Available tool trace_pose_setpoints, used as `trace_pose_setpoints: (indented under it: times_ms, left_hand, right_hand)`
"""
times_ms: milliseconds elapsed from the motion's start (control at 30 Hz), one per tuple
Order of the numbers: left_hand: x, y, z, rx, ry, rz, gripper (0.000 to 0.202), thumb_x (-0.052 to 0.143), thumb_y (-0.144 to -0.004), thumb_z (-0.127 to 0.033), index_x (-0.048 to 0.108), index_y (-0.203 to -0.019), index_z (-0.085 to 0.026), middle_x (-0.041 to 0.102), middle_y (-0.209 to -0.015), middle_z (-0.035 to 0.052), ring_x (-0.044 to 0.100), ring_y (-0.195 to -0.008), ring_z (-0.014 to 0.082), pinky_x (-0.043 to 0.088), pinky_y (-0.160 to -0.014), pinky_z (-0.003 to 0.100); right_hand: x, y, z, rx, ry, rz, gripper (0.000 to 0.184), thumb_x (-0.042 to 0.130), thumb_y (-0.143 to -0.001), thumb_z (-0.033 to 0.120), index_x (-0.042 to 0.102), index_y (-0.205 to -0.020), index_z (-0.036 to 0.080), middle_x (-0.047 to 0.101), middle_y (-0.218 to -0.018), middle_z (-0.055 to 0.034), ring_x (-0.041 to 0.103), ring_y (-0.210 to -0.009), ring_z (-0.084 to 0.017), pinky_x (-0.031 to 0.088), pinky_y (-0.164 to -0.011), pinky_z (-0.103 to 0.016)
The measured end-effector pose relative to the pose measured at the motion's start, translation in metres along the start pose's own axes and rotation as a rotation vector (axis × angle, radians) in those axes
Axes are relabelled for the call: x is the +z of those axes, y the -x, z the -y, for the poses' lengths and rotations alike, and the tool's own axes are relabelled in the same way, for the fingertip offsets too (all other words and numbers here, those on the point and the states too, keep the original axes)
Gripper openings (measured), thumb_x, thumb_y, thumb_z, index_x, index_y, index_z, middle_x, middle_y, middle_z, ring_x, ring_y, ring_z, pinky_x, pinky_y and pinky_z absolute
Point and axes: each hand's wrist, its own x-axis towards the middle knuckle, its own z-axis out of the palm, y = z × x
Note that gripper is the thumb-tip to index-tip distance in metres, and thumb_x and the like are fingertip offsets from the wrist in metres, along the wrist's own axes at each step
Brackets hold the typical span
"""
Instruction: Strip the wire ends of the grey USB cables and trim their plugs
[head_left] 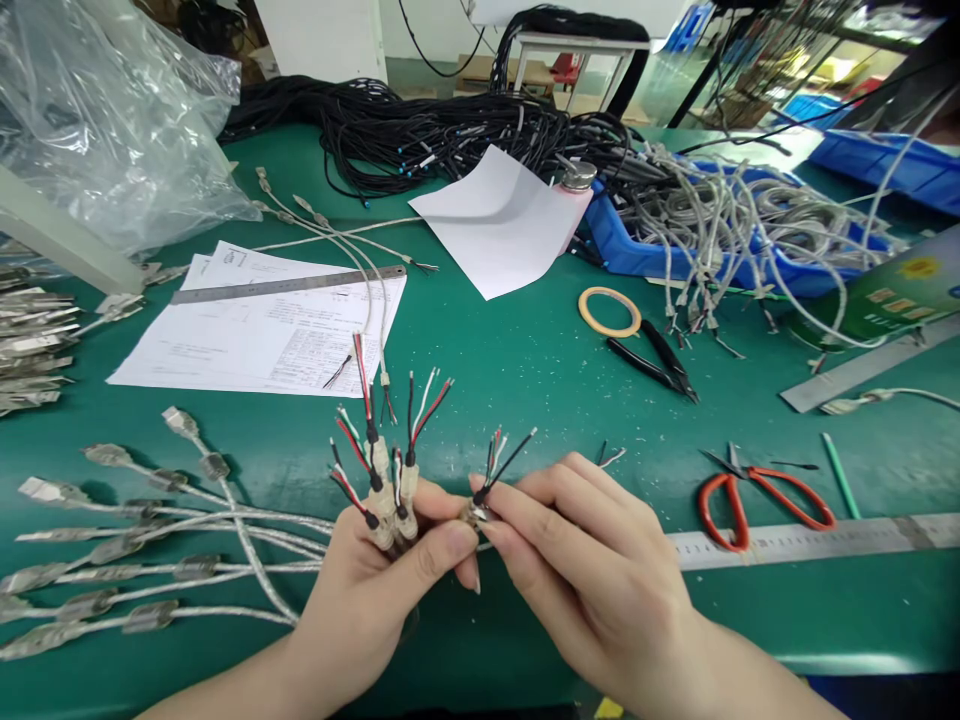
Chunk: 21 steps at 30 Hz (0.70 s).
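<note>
My left hand (397,575) is closed round a bunch of USB cables (386,490). Their stripped ends stand up between the fingers, with red, white and black wires fanning out. The clear cable bodies with grey ferrite lumps and USB plugs (52,490) trail off to the left over the green table. My right hand (577,540) pinches one more cable end (480,505) at its neck, and my left thumb and forefinger touch the same spot. Dark, white and red wires point up from it. What lies under the fingertips is partly hidden.
Red-handled scissors (739,495) lie on a steel ruler (795,540) at the right. Beyond are black cutters (656,365), a tape roll (609,312) and a blue tray (630,250) of cables. Printed sheets (247,340) lie at left; black cables (420,130) are heaped behind.
</note>
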Motion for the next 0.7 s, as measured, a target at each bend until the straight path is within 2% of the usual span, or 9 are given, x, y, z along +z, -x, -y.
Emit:
trace_pose_setpoints:
  times_ms: [367,700]
  left_hand:
    - [0.002,-0.0006,-0.0013,0.004,-0.011,-0.017,0.006,0.076,-0.082,-0.023,0.071,-0.083,-0.019,0.072,-0.062,-0.0025,0.067,-0.059,0.0077,0.051,-0.06,0.014]
    - [0.0,-0.0004,-0.0027,-0.024,-0.015,-0.003,0.004,0.074,-0.083,-0.025,0.072,-0.083,-0.022,0.073,-0.062,-0.0044,0.066,-0.061,0.0064,0.049,-0.06,0.012]
  right_hand:
    - [0.0027,0.0003,-0.0006,-0.018,0.026,-0.039,0.018,0.061,-0.088,0.006,0.069,-0.104,0.003,0.066,-0.08,-0.0096,0.05,-0.07,-0.016,0.042,-0.057,-0.031]
    - [0.0019,0.0012,-0.0006,-0.006,0.009,-0.06,0.018,0.061,-0.088,0.006,0.068,-0.104,0.003,0.067,-0.08,-0.0097,0.052,-0.07,-0.016,0.044,-0.059,-0.032]
